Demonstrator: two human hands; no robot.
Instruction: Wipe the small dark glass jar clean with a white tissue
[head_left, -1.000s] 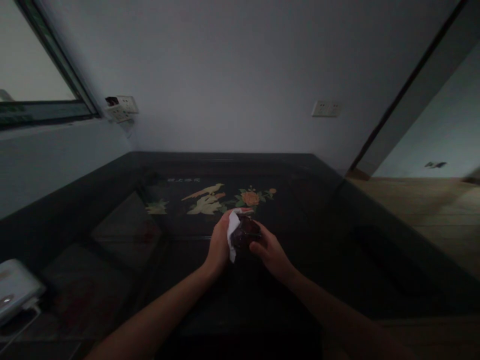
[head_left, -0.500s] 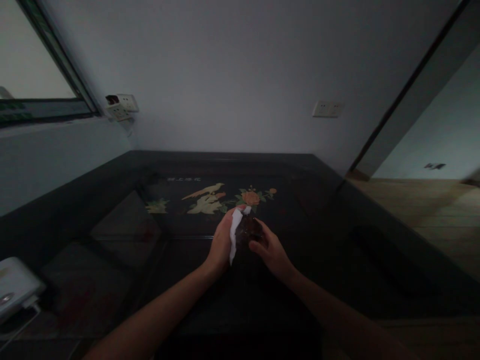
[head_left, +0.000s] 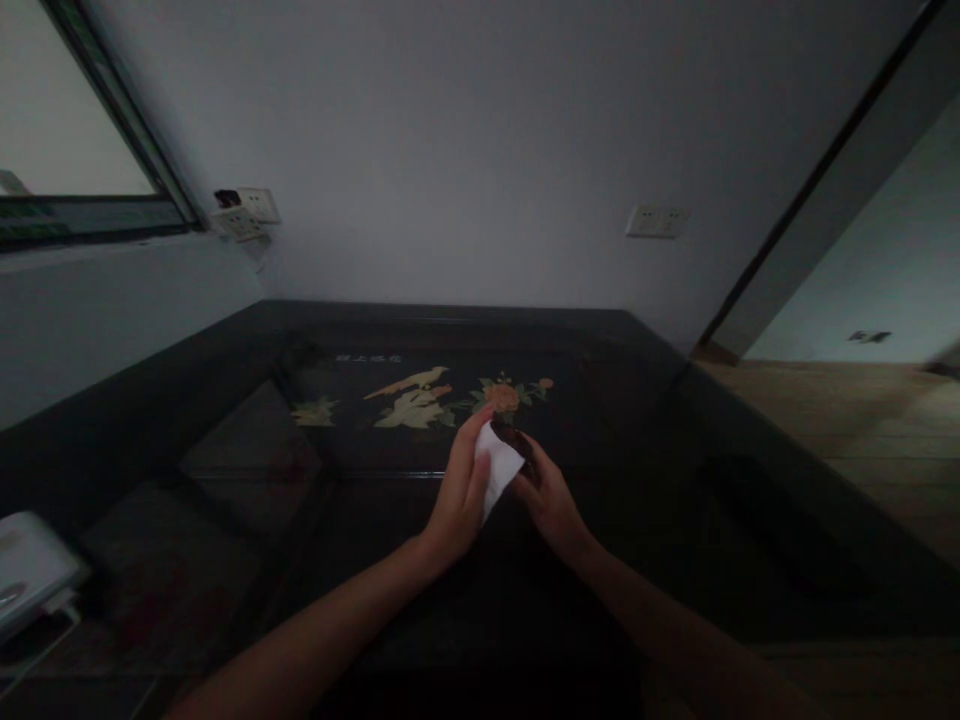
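In my left hand [head_left: 461,490] is a white tissue [head_left: 499,465], pressed by the thumb and palm against a dark, glossy brown object [head_left: 514,437]. That object looks rounded and glassy, but its exact kind is too dim to make out. My right hand [head_left: 551,500] grips it from the right, with the fingers curled behind it. Much of the object is hidden by the tissue and my fingers. Both hands are over the middle of a dark, shiny table [head_left: 420,590], just in front of its inlaid picture of birds and flowers [head_left: 412,405].
A white device with a cable [head_left: 37,565] sits at the table's left edge. A long dark object [head_left: 780,520] lies on the right. Behind the table rises a wall with sockets [head_left: 657,221]; a window [head_left: 75,120] is at upper left, and wooden floor [head_left: 840,400] shows at right.
My left hand has turned and moved slightly right, bringing the tissue across the near face of the dark object and covering more of it. My right hand keeps its grip, shifted slightly.
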